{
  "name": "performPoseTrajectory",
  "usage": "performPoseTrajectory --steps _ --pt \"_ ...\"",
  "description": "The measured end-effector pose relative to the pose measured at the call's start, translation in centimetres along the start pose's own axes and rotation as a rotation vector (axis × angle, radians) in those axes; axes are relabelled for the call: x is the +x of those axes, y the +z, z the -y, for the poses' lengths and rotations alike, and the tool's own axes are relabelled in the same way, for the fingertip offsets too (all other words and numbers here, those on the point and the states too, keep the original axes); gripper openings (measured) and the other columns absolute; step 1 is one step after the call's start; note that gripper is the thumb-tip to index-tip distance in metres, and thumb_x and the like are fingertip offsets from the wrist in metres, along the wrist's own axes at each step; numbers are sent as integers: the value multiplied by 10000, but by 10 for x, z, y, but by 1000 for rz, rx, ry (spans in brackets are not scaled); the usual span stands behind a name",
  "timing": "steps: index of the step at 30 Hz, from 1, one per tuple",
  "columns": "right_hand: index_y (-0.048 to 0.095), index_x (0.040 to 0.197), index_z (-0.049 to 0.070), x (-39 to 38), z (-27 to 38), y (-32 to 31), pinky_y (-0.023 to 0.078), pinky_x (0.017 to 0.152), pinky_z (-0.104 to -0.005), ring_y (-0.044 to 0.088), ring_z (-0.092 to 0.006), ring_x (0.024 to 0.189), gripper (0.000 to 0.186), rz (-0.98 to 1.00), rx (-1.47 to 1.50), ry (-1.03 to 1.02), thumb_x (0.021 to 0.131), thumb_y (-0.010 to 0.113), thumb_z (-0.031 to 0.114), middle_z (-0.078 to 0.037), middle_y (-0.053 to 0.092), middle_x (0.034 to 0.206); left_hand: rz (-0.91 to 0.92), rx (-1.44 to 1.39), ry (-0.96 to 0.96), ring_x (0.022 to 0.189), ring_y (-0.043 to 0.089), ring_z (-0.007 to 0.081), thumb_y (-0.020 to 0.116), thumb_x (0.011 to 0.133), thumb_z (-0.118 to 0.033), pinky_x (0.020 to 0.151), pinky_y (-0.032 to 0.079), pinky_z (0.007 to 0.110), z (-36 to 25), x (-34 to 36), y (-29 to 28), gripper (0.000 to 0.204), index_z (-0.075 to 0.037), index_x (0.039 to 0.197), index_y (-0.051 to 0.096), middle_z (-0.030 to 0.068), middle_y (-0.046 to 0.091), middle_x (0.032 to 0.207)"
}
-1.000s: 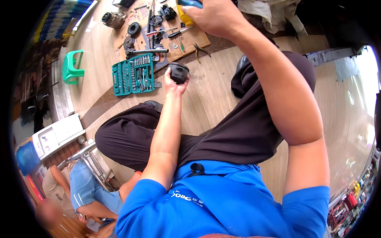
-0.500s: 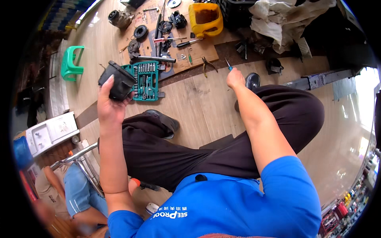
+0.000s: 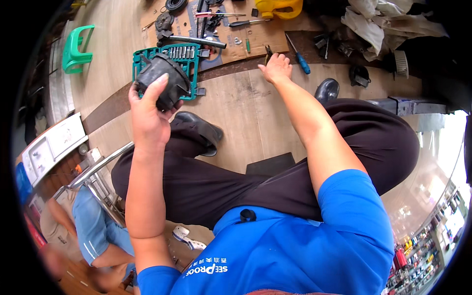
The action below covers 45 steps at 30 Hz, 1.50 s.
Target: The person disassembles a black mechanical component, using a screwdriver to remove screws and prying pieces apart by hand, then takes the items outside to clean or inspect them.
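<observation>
My left hand [image 3: 151,105] is closed around a black plastic housing [image 3: 169,76] with a rounded rim, held up in front of a green socket set case [image 3: 194,64]. My right hand [image 3: 277,68] reaches down over a pair of pliers [image 3: 268,50] on the floor by the cardboard, thumb and fingers apart. The jaws show beyond the fingers; the handles are hidden under the hand. Just right of it lies a blue-handled screwdriver [image 3: 302,61], touched by neither hand.
Cardboard [image 3: 268,37] bears loose parts, a black-handled screwdriver [image 3: 241,23] and a green one [image 3: 248,45]. A yellow jug [image 3: 280,7] stands beyond. There is a green stool [image 3: 76,51] at left, a fan wheel [image 3: 401,65] at right, and a seated person [image 3: 96,231] at lower left.
My right hand has let go of the blue screwdriver, now on the floor, and moved left to the pliers. My left hand has turned the black housing. The view has shifted.
</observation>
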State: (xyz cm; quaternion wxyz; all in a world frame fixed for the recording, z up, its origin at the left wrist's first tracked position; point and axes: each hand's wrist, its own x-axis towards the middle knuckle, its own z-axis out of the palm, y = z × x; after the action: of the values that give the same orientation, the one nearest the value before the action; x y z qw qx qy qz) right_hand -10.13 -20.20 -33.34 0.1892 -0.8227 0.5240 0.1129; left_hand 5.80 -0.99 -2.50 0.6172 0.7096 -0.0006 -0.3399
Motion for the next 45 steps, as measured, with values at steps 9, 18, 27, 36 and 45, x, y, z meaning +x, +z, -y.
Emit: performPoseTrajectory --steps 9,18,27,36,45 --pt "483 1257 39 25 -29 25 446 1019 -476 460 -400 1247 546 94 164 122 808 728 230 -215 489 1298 -116 161 -3 821 658 207 780 784 -208 600 558 373 18 15 3 591 -127 1247 421 89 610 1068" --pt "547 1147 93 2 7 -25 565 708 -439 664 -236 871 321 552 1704 240 828 522 74 -99 651 1034 -140 117 55 733 655 208 796 764 -180 494 528 350 22 25 5 640 -94 1242 378 114 620 1016" --pt "569 1062 61 -73 89 -219 431 489 -277 519 -119 594 228 888 1521 -360 844 516 96 -33 587 801 -306 15 149 730 660 249 826 716 -167 472 537 378 38 65 12 724 -52 1251 351 162 586 1049" --pt "588 1081 -18 -142 66 -256 492 860 -438 610 -371 1005 397 -78 279 -648 833 631 289 -236 610 1041 -209 -12 25 963 633 279 874 645 -187 686 590 375 7 22 39 926 18 1344 301 216 513 1214" --pt "537 1075 47 -148 86 -235 472 806 -422 530 -298 1009 252 -487 -41 -541 845 551 149 -139 531 1072 -302 14 96 828 645 291 841 687 -134 609 583 431 47 69 56 814 -13 1280 296 193 552 1122"
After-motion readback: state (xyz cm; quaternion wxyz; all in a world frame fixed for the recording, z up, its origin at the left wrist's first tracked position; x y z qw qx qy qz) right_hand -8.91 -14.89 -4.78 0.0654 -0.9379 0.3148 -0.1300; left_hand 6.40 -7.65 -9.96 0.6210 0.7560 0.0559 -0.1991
